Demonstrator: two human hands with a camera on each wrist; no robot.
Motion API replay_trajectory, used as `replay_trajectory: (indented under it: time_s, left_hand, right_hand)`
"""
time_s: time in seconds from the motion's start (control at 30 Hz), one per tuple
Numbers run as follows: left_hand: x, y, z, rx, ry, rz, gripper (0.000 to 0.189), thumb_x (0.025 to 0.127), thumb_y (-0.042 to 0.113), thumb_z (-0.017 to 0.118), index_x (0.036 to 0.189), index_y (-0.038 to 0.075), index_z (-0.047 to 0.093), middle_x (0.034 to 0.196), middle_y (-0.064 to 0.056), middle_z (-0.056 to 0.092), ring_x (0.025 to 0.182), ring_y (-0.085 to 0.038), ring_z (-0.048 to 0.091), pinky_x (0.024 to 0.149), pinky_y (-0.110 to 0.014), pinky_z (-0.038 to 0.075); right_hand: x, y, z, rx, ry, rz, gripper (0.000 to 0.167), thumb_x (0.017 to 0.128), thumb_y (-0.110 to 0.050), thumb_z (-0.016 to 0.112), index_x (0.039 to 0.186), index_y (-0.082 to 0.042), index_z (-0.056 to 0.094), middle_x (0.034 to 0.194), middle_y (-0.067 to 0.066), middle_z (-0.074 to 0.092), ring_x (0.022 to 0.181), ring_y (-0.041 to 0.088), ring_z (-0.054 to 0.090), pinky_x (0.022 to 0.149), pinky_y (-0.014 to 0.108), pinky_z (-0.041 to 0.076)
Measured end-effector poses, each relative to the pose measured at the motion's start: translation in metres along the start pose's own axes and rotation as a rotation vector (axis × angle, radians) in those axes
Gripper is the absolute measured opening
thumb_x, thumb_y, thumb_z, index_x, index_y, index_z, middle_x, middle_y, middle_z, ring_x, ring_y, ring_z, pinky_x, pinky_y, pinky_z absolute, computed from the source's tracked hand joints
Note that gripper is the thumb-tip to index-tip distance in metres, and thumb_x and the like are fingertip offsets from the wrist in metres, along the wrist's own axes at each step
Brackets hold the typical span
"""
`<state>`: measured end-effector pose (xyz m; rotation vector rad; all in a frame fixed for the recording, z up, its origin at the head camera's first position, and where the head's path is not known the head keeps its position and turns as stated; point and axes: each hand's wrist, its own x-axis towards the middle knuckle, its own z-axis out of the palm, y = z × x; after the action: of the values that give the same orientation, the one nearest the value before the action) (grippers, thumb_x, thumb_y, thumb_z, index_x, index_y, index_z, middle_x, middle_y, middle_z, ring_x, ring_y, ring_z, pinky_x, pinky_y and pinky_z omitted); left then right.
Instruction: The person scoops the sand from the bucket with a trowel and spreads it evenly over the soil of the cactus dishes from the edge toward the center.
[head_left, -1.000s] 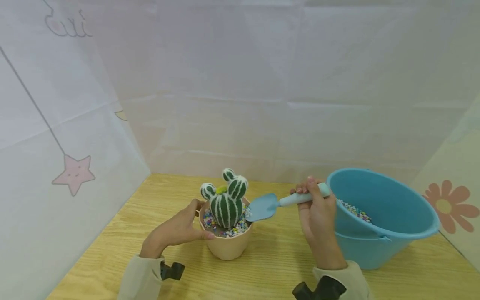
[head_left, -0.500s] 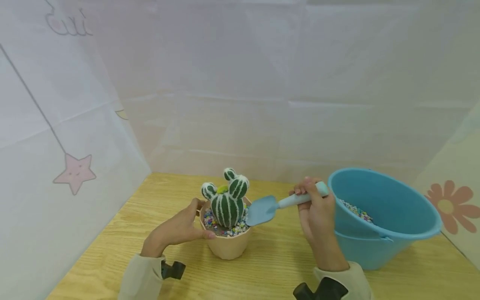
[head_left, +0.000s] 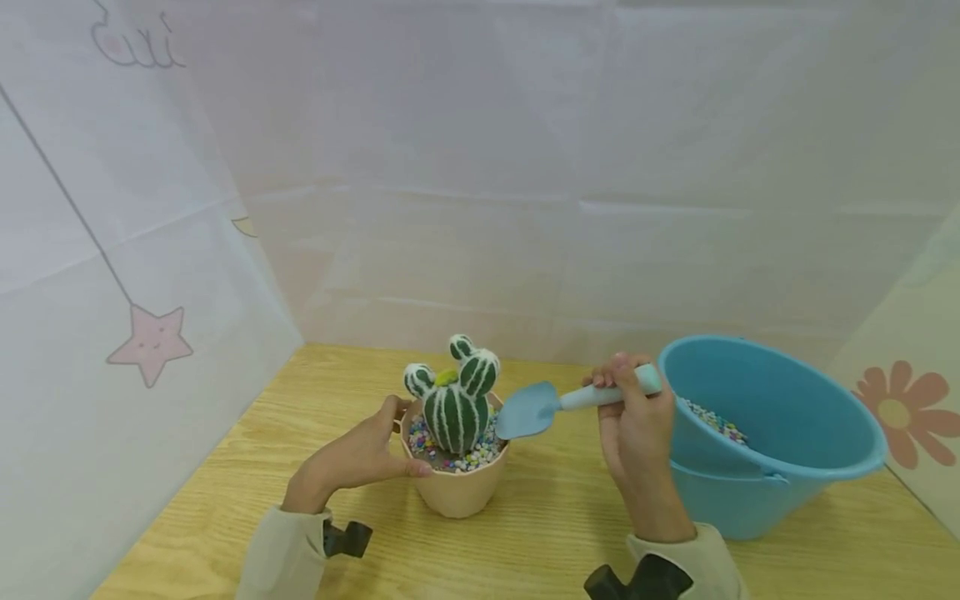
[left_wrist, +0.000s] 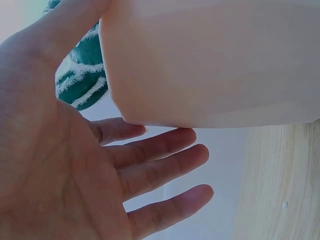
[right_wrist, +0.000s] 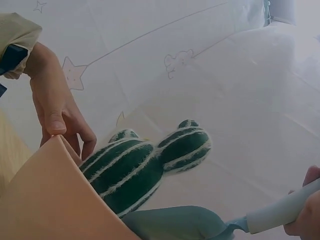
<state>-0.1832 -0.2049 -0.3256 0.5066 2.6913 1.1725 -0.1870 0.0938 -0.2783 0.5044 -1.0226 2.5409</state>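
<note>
A peach flowerpot [head_left: 459, 495] holds a striped green cactus [head_left: 454, 417] with white fuzz. Small colored pebbles [head_left: 480, 457] lie around its base, with a brown patch at the front left. My left hand [head_left: 356, 454] holds the pot's left side, thumb on the near rim and fingers along the outer wall [left_wrist: 165, 145]. In my right hand [head_left: 637, 425] is the handle of a light blue trowel [head_left: 529, 410]. The trowel's blade overlaps the pot's right rim, beside the cactus, as the right wrist view also shows [right_wrist: 175, 222].
A blue bucket [head_left: 750, 500] with more colored pebbles [head_left: 716, 422] inside stands at the right, close beside my right hand. Pale printed sheets [head_left: 450, 250] rise behind and at both sides of the wooden table [head_left: 540, 542].
The trowel's blade dips and turns over the pot's right rim, then comes up slightly with its face tilted differently. My left hand keeps its place on the flowerpot.
</note>
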Motion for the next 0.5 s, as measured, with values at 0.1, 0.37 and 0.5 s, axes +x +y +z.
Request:
replay_trajectory:
  time_s: [0.1, 0.37, 0.5]
  left_hand:
    - [-0.0005, 0.0006, -0.0007, 0.001, -0.001, -0.002, 0.086, 0.08, 0.042, 0.075, 0.139, 0.0, 0.028, 0.146, -0.023, 0.032, 0.131, -0.044, 0.038, 0.1, -0.056, 0.041]
    - [-0.0006, 0.0005, -0.0013, 0.014, 0.001, -0.003, 0.084, 0.081, 0.043, 0.074, 0.138, 0.0, 0.028, 0.147, -0.024, 0.031, 0.134, -0.045, 0.036, 0.102, -0.058, 0.038]
    - [-0.0011, 0.0006, -0.0001, 0.005, -0.003, -0.015, 0.084, 0.081, 0.043, 0.074, 0.137, 0.0, 0.029, 0.147, -0.024, 0.032, 0.134, -0.045, 0.035, 0.102, -0.058, 0.038]
  right_hand:
    - [-0.0012, 0.005, 0.0008, 0.005, -0.006, -0.024, 0.022, 0.096, -0.005, 0.054, 0.075, -0.004, 0.047, 0.068, 0.005, 0.048, 0.067, 0.015, 0.048, 0.071, 0.026, 0.051]
    - [-0.003, 0.0075, 0.0023, -0.077, -0.029, 0.023, 0.022, 0.097, -0.004, 0.053, 0.075, -0.005, 0.049, 0.067, 0.003, 0.051, 0.067, 0.015, 0.049, 0.07, 0.026, 0.05]
    - [-0.0026, 0.0073, 0.0018, -0.057, -0.003, 0.008, 0.023, 0.097, -0.003, 0.052, 0.074, -0.006, 0.048, 0.067, 0.003, 0.049, 0.067, 0.015, 0.048, 0.069, 0.026, 0.05]
